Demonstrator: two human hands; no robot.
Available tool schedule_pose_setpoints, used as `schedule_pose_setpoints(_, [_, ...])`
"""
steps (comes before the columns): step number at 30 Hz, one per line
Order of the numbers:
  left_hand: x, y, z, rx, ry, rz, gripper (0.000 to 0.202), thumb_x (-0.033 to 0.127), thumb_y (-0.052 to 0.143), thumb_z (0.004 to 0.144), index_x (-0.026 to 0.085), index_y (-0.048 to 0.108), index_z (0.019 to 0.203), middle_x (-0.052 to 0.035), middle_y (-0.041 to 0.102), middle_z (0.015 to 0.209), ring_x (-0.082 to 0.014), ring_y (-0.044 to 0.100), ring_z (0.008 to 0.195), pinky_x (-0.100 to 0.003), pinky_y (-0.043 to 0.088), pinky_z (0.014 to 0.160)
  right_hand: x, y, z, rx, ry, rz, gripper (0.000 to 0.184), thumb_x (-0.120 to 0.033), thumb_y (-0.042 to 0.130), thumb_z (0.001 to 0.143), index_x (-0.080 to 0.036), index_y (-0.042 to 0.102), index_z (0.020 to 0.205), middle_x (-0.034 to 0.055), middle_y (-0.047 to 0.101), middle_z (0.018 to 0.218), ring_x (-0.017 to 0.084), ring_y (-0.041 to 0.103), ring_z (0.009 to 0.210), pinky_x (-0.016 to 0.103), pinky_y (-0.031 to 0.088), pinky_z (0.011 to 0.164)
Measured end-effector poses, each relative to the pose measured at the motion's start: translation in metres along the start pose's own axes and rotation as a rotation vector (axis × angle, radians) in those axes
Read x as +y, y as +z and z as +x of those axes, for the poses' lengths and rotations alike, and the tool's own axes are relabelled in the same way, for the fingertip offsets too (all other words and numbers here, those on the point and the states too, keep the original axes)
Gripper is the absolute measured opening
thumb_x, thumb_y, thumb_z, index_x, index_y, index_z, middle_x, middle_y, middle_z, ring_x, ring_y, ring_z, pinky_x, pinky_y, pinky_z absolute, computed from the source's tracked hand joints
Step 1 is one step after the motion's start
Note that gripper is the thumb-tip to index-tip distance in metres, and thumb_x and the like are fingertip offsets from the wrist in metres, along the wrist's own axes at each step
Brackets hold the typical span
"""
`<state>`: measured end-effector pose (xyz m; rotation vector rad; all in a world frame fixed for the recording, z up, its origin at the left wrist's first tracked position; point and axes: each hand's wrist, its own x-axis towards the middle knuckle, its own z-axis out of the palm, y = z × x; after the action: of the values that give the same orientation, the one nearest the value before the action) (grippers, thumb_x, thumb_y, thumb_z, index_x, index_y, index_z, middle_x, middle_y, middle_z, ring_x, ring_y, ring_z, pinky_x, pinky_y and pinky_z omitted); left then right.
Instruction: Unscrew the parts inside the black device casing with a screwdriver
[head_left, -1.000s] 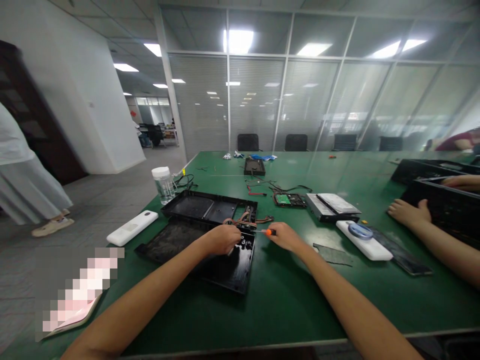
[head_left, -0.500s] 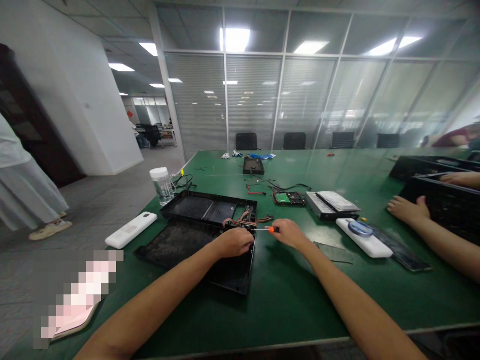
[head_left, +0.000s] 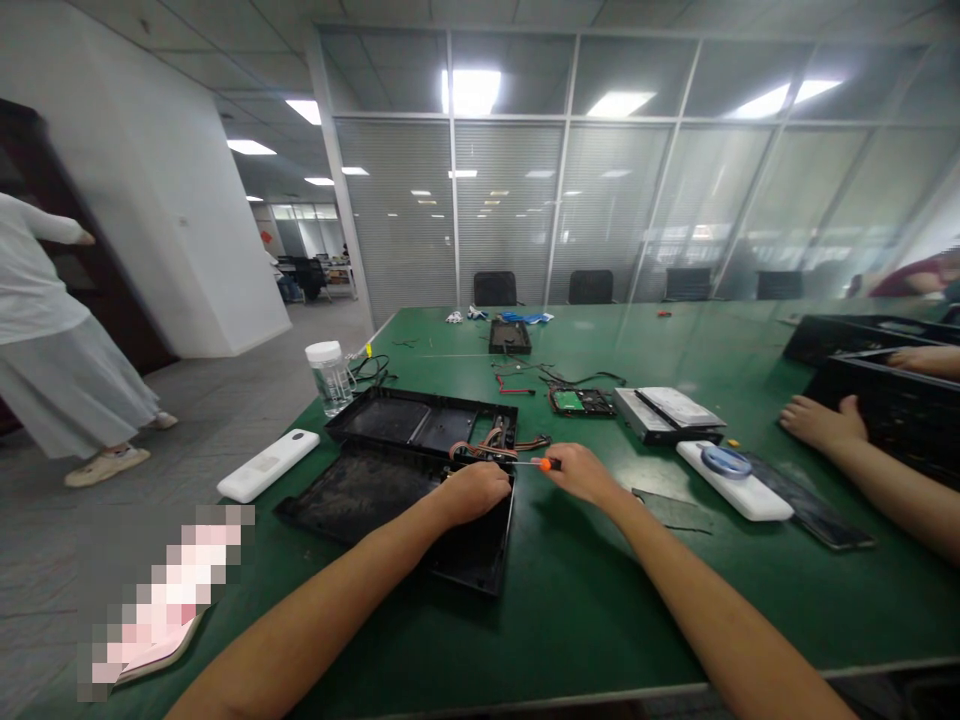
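Note:
Wrapped round the black-and-orange handle of a screwdriver (head_left: 550, 464) is my right hand (head_left: 583, 474). The screwdriver's thin shaft points left, its tip at the right side of a black plastic case (head_left: 352, 500) lying opened in two halves. My left hand (head_left: 475, 492) rests over the case's right part with curled fingers; what they grip is hidden. Just beyond it, a bundle of multicoloured wires (head_left: 491, 443) comes out of the far half (head_left: 382, 414) and trails to the right.
A lidded clear bottle (head_left: 330, 380) and a white handheld device (head_left: 268, 466) stand left. Right are a green circuit board (head_left: 574, 401), metal drive boxes (head_left: 664, 412), another white device (head_left: 739, 488) and a co-worker's hands (head_left: 821, 425) at a black case. A person walks at far left.
The view has shifted slightly, so everything sits a little lower. Both hands and the screwdriver keep nearly the same place at the case. The person at left has raised an arm.

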<state>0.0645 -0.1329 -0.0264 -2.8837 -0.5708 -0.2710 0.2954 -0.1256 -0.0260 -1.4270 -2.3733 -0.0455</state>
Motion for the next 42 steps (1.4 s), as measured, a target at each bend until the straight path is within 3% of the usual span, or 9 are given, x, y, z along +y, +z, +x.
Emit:
schedule_pose_setpoints(9, [-0.002, 0.007, 0.000, 0.044, -0.068, -0.074, 0.021, 0.018, 0.041, 0.088, 0.013, 0.061, 0.080, -0.0073, 0.059, 0.087, -0.0166, 0.051, 0.087, -0.028, 0.040, 0.082, 0.003, 0.003, 0.001, 0.024, 0.018, 0.061, 0.024, -0.035, 0.048, 0.081, -0.019, 0.060, 0.067, 0.0050, 0.062, 0.073, 0.016, 0.054, 0.068, 0.025, 0.034, 0.061])
schedule_pose_setpoints(17, [0.000, -0.001, -0.001, 0.016, -0.112, -0.173, 0.015, 0.015, 0.048, 0.083, 0.015, 0.062, 0.078, -0.0053, 0.061, 0.087, -0.0159, 0.052, 0.088, -0.025, 0.040, 0.081, -0.004, 0.003, 0.005, 0.131, 0.115, 0.360, 0.043, -0.050, 0.040, 0.083, -0.017, 0.054, 0.059, 0.0003, 0.054, 0.057, 0.013, 0.047, 0.055, 0.023, 0.034, 0.054])
schedule_pose_setpoints(21, [-0.003, -0.006, -0.004, 0.041, -0.020, -0.216, 0.018, 0.011, 0.046, 0.082, 0.015, 0.063, 0.078, -0.0048, 0.062, 0.094, -0.0157, 0.051, 0.093, -0.025, 0.038, 0.086, 0.002, 0.005, 0.004, 0.040, 0.153, 0.498, 0.040, -0.052, 0.041, 0.081, -0.017, 0.054, 0.067, -0.0008, 0.054, 0.062, 0.012, 0.048, 0.059, 0.023, 0.036, 0.055])
schedule_pose_setpoints(26, [-0.007, -0.007, -0.007, 0.012, 0.037, -0.211, 0.016, 0.010, 0.047, 0.081, 0.014, 0.062, 0.079, -0.0050, 0.062, 0.097, -0.0167, 0.051, 0.093, -0.026, 0.037, 0.085, 0.014, -0.009, -0.008, -0.317, 0.320, 0.777, 0.034, -0.043, 0.055, 0.075, -0.022, 0.042, 0.098, -0.0052, 0.051, 0.067, 0.008, 0.044, 0.049, 0.018, 0.033, 0.042])
schedule_pose_setpoints(28, [-0.008, -0.006, -0.008, 0.007, 0.043, -0.233, 0.015, 0.009, 0.047, 0.081, 0.015, 0.061, 0.082, -0.0049, 0.062, 0.096, -0.0166, 0.052, 0.092, -0.026, 0.037, 0.085, 0.018, -0.021, -0.010, -0.341, 0.315, 0.912, 0.036, -0.037, 0.059, 0.071, -0.024, 0.039, 0.097, -0.0067, 0.050, 0.066, 0.007, 0.044, 0.049, 0.017, 0.032, 0.041])
schedule_pose_setpoints(32, [-0.007, -0.003, -0.009, 0.060, -0.121, -0.371, 0.023, 0.011, 0.051, 0.080, 0.017, 0.052, 0.102, -0.0040, 0.064, 0.092, -0.0162, 0.056, 0.090, -0.027, 0.039, 0.082, 0.022, -0.041, -0.003, 0.007, 0.264, 1.038, 0.029, -0.044, 0.052, 0.076, -0.022, 0.042, 0.092, -0.0070, 0.048, 0.058, 0.008, 0.042, 0.043, 0.019, 0.032, 0.040])
schedule_pose_setpoints(35, [-0.006, -0.002, -0.009, 0.062, -0.261, -0.530, 0.037, 0.010, 0.057, 0.075, 0.015, 0.042, 0.109, -0.0031, 0.065, 0.090, -0.0148, 0.059, 0.086, -0.026, 0.041, 0.079, 0.018, -0.045, 0.000, 0.355, 0.304, 0.926, 0.035, -0.052, 0.037, 0.083, -0.019, 0.049, 0.081, -0.0055, 0.044, 0.051, 0.008, 0.036, 0.038, 0.020, 0.028, 0.037])
schedule_pose_setpoints(37, [-0.006, -0.001, -0.008, 0.046, -0.305, -0.588, 0.038, 0.009, 0.058, 0.074, 0.015, 0.040, 0.107, -0.0033, 0.066, 0.090, -0.0139, 0.060, 0.082, -0.025, 0.042, 0.076, 0.011, -0.042, -0.001, 0.503, 0.286, 0.798, 0.038, -0.051, 0.035, 0.084, -0.019, 0.050, 0.071, -0.0040, 0.042, 0.050, 0.009, 0.038, 0.041, 0.021, 0.028, 0.040])
schedule_pose_setpoints(42, [-0.006, 0.002, -0.007, 0.039, -0.336, -0.603, 0.039, 0.010, 0.058, 0.074, 0.016, 0.039, 0.107, -0.0042, 0.066, 0.091, -0.0141, 0.061, 0.081, -0.025, 0.043, 0.076, -0.013, -0.031, -0.005, 0.460, 0.117, 0.448, 0.037, -0.043, 0.036, 0.085, -0.019, 0.051, 0.061, -0.0008, 0.048, 0.053, 0.011, 0.045, 0.051, 0.022, 0.033, 0.053])
